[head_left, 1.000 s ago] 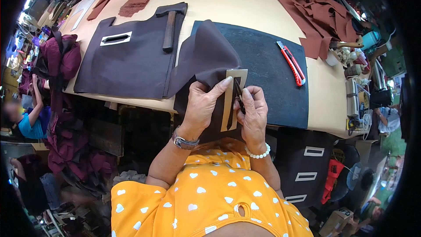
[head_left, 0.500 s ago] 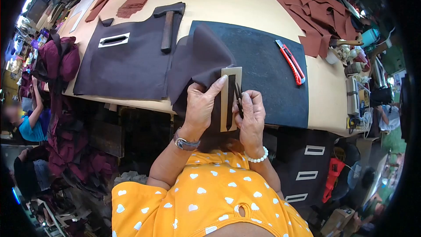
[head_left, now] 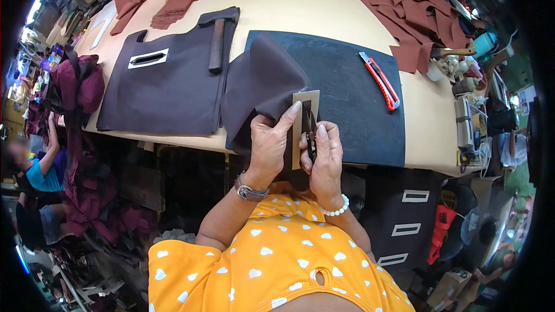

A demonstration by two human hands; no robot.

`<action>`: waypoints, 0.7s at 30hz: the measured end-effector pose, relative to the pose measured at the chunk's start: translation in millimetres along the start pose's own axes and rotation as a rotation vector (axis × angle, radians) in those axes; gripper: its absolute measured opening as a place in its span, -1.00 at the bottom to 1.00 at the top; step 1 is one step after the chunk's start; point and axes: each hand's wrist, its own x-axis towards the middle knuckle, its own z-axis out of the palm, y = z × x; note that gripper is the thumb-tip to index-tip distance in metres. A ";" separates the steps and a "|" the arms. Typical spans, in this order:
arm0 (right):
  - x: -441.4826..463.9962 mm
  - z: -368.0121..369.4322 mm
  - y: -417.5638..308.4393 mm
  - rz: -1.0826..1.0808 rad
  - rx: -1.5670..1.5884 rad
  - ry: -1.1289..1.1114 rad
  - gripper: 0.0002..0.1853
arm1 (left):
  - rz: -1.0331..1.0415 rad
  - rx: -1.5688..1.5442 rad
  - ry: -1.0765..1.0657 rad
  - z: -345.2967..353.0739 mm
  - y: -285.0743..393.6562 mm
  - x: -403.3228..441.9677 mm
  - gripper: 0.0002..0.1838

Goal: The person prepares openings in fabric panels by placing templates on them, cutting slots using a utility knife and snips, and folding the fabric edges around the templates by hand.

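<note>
My left hand (head_left: 269,141) is closed on a dark brown leather-like panel (head_left: 263,75), its thumb pressed on the beige rectangular frame (head_left: 297,133) fixed to the panel. A dark slot runs lengthwise inside this frame. In my closed right hand (head_left: 326,164) are small dark scissors (head_left: 312,138), blades pointing up and lying over the slot. Their exact contact with the material is hard to make out. Part of the panel hangs below the table edge, partly hidden behind my hands.
A black cutting mat (head_left: 341,81) bears a red utility knife (head_left: 380,81). Left of it, a hammer (head_left: 217,46) rests on stacked brown panels (head_left: 162,95). Reddish-brown pieces (head_left: 413,14) lie at the back right. More framed panels (head_left: 399,214) hang below the table. A person sits far left.
My right hand has shifted slightly left with the scissors, bringing the blades from the frame's right edge to over its slot. My left hand keeps its hold on the panel.
</note>
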 end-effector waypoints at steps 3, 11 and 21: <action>1.0 1.5 0.0 -0.028 0.013 0.005 -0.80 | -0.002 0.004 0.014 -0.2 -0.7 0.2 -0.86; 3.8 3.5 -2.1 -0.071 0.086 0.058 -0.81 | -0.037 -0.053 -0.045 -4.5 -0.7 -4.2 -0.89; -3.2 6.8 1.3 0.017 0.046 0.009 -0.81 | -0.078 -0.031 -0.025 -13.3 -5.7 -1.6 -0.86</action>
